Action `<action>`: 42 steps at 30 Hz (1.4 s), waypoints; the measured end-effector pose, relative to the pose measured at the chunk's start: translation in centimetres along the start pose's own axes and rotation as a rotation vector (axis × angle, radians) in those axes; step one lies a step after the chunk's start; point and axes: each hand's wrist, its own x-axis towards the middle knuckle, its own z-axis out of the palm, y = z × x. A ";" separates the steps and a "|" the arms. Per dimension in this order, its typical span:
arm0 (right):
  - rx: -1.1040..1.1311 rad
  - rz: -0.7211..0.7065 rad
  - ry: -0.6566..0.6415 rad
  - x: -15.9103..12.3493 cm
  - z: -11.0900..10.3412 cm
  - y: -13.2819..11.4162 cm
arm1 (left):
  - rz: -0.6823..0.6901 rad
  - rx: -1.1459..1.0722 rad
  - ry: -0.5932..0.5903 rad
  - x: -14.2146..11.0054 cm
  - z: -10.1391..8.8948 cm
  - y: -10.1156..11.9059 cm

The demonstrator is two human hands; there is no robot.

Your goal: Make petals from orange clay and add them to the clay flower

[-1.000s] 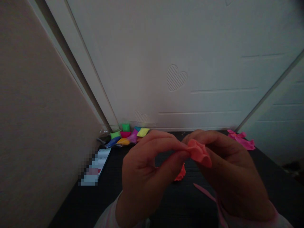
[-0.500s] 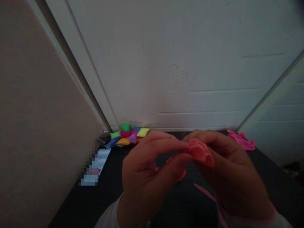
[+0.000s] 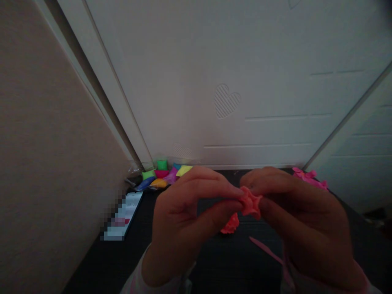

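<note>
Between my two hands is a small coral-pink piece of modelling clay point(image 3: 251, 203), pinched into a ruffled, star-like flower shape. My left hand point(image 3: 186, 220) grips its left side between thumb and forefinger. On the other side, the thumb and fingers of my right hand point(image 3: 306, 222) press its right edge. Below the hands, a ruffled lump of the same coral clay point(image 3: 230, 224) lies on the dark table, partly hidden by my left thumb. A slim pink modelling tool point(image 3: 265, 247) lies near my right wrist, its lower end running behind the sleeve.
Several coloured clay packets point(image 3: 159, 175) are heaped at the back left of the dark table point(image 3: 232, 265). A phone point(image 3: 130, 210), partly pixelated, lies at the left. Bright pink clay pieces point(image 3: 309, 177) sit at the back right. White panels point(image 3: 196, 81) rise behind.
The clay piece has turned so its star-shaped opening faces me, and it sits slightly lower. My right thumb has moved to its right edge. More of the lump on the table shows.
</note>
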 end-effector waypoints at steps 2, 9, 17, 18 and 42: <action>-0.078 -0.065 -0.041 0.1 -0.3 -0.2 | 0.015 0.032 -0.038 0.2 -0.3 0.2; -0.177 -0.146 -0.072 0.2 -0.4 -0.4 | 0.064 0.141 -0.109 0.5 -1.0 0.4; -0.212 -0.168 -0.113 0.4 -0.8 -0.8 | 0.185 0.273 -0.176 0.9 -1.5 0.8; -0.218 -0.169 -0.112 0.4 -0.8 -0.8 | 0.188 0.279 -0.182 1.0 -1.6 0.9; -0.390 -0.274 0.026 -0.1 -0.2 -0.2 | -0.297 -0.096 -0.004 0.0 0.0 0.7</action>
